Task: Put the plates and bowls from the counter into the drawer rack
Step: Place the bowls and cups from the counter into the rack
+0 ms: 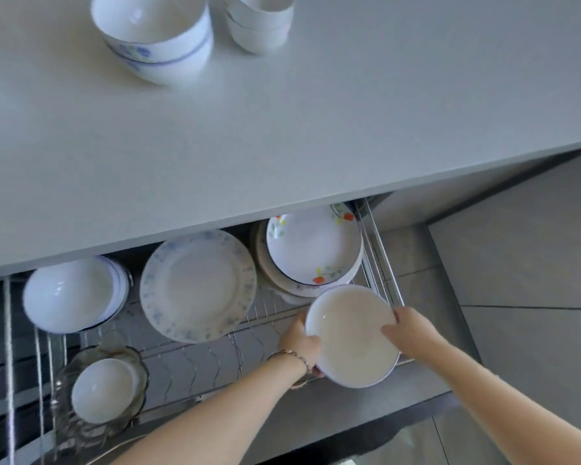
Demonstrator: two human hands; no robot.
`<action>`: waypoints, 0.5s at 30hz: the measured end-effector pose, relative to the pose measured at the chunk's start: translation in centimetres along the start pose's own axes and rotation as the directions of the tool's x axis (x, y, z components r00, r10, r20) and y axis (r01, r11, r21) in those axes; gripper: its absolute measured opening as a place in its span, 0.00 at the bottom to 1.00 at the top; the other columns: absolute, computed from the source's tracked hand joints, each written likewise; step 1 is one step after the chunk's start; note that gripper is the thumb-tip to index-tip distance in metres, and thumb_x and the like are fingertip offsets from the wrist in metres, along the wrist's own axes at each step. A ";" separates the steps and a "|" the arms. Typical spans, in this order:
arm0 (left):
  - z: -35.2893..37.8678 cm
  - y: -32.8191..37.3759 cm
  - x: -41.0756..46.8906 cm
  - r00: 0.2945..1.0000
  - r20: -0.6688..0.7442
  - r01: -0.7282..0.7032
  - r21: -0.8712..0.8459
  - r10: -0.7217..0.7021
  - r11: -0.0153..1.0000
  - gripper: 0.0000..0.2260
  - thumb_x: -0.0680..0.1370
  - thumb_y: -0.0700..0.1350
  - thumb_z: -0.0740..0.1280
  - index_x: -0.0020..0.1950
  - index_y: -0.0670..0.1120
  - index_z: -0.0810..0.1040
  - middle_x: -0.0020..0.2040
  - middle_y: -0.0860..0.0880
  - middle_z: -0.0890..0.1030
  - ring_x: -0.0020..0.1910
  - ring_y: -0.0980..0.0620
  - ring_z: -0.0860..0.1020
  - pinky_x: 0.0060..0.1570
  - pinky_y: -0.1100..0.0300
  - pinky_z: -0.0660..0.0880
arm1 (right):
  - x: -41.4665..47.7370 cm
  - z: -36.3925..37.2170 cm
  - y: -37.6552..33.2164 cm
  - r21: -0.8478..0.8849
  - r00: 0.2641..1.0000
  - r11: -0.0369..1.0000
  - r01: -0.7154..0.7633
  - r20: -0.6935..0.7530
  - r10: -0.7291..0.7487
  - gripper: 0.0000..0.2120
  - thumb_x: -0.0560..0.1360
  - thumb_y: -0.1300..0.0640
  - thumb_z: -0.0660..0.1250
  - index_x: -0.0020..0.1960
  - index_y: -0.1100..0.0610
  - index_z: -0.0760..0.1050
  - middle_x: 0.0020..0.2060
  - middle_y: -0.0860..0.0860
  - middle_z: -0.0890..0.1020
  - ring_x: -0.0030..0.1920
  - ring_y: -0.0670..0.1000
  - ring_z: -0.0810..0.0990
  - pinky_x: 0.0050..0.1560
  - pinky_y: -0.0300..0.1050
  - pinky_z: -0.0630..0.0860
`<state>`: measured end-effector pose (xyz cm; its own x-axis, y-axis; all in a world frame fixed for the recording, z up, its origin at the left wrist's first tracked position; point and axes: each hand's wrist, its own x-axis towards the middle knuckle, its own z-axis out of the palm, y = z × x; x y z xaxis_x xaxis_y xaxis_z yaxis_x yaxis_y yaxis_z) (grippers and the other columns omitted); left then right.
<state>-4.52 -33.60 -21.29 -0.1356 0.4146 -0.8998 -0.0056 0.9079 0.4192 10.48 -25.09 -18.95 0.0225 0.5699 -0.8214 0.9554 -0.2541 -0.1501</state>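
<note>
Mostly loaded: left hand (302,340) and right hand (408,330) clasp a white plate (351,337) over the rack's (195,364) right end; two bowl stacks (155,38) wait at the counter's (316,129) far edge

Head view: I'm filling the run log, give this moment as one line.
hands: left and right hold white plate | place: over rack | counter: bowls remain

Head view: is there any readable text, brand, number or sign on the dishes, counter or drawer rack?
None: no word, number or sign shows anywhere.
Only patterns: blue flowers and bands on the counter bowl, pale blue flowers round the large plate, red and yellow flowers on the rack plate.
The white plate in both hands is plain.
</note>
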 end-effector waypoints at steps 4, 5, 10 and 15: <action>3.5 0.8 2.9 1.000 0.024 0.011 0.041 -0.012 0.999 0.27 0.74 0.35 0.57 0.70 0.57 0.66 0.62 0.44 0.76 0.59 0.40 0.76 0.57 0.44 0.77 | 3.1 -0.9 1.3 -0.120 0.996 0.992 -0.030 -0.085 0.020 0.19 0.72 0.67 0.57 0.62 0.59 0.72 0.55 0.59 0.80 0.54 0.60 0.78 0.46 0.45 0.73; 4.1 1.0 3.5 0.999 0.032 0.026 0.050 -0.028 0.998 0.27 0.74 0.35 0.57 0.70 0.57 0.65 0.63 0.44 0.76 0.60 0.40 0.76 0.58 0.44 0.76 | 3.7 -1.0 1.5 -0.132 0.993 0.991 -0.037 -0.118 0.022 0.19 0.72 0.67 0.56 0.61 0.59 0.72 0.54 0.59 0.80 0.53 0.61 0.78 0.45 0.45 0.72; 6.0 0.9 6.1 0.994 0.014 0.101 0.143 -0.104 0.985 0.27 0.74 0.36 0.62 0.72 0.52 0.64 0.65 0.44 0.75 0.63 0.41 0.75 0.61 0.49 0.75 | 5.9 -0.6 2.0 -0.266 0.987 0.962 -0.067 -0.160 0.025 0.18 0.75 0.67 0.54 0.63 0.58 0.69 0.54 0.59 0.79 0.54 0.61 0.78 0.45 0.47 0.72; 6.2 -0.1 7.5 0.992 0.005 0.125 0.173 -0.128 0.977 0.22 0.77 0.34 0.57 0.70 0.46 0.68 0.62 0.41 0.77 0.60 0.40 0.78 0.58 0.48 0.77 | 6.6 -0.3 2.1 -0.458 0.994 0.889 0.010 -0.090 -0.057 0.18 0.76 0.69 0.52 0.64 0.59 0.67 0.55 0.59 0.79 0.56 0.61 0.79 0.46 0.48 0.74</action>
<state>0.64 -30.17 -28.82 -0.1289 0.2957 -0.9465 0.1485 0.9495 0.2764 12.75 -21.63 -24.56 -0.0056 0.6513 -0.7588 0.9843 0.1373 0.1106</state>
